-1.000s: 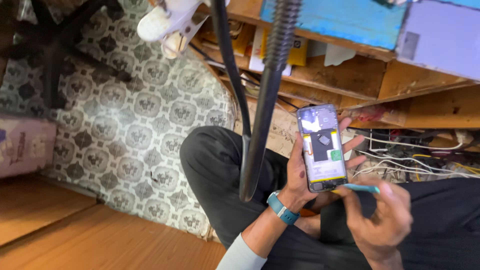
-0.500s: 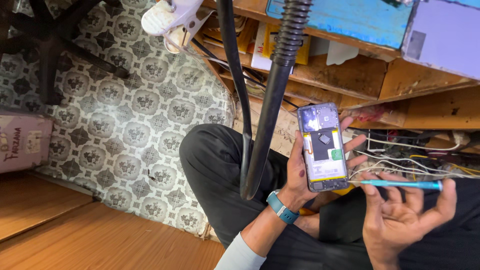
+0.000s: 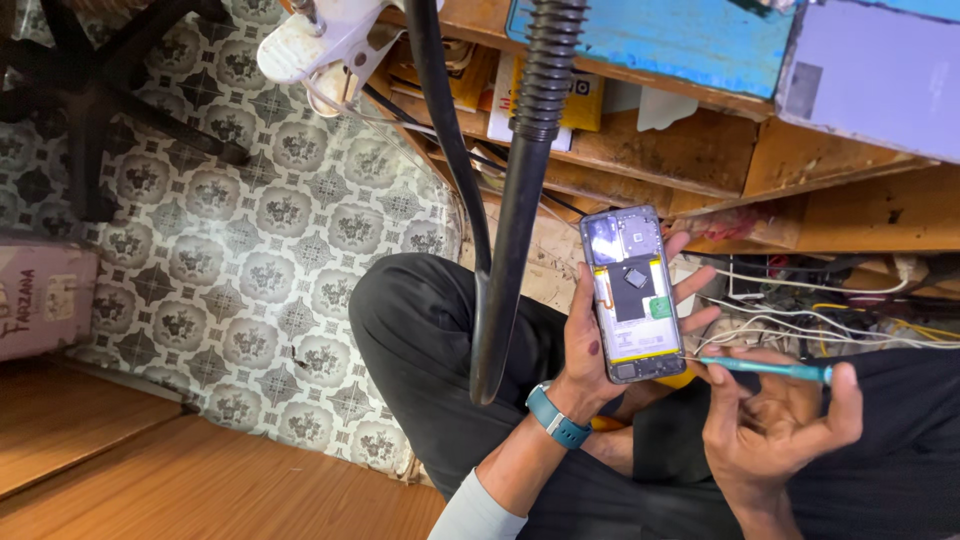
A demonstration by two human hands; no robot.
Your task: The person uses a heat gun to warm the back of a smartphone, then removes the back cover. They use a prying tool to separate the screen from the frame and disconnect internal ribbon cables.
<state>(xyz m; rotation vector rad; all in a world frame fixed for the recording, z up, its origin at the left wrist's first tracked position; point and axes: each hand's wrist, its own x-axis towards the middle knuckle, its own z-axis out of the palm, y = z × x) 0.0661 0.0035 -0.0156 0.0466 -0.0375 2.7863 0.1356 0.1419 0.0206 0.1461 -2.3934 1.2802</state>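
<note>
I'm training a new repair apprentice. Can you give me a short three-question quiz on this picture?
1. Which hand holds the opened phone?
2. True or false: the tip of the teal screwdriver is at the phone's lower right corner.
3. What is on the wrist of the phone-holding arm: A a teal watch, B a red string, C nothing?

Key: 1 the left hand; the right hand holds the screwdriver. 2 true. 3 A.

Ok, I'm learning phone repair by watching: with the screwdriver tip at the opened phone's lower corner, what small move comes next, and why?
Probably seat the tip in a screw there and twist: the right hand holds the teal screwdriver level, its tip at the opened phone gripped by the left hand.
</note>
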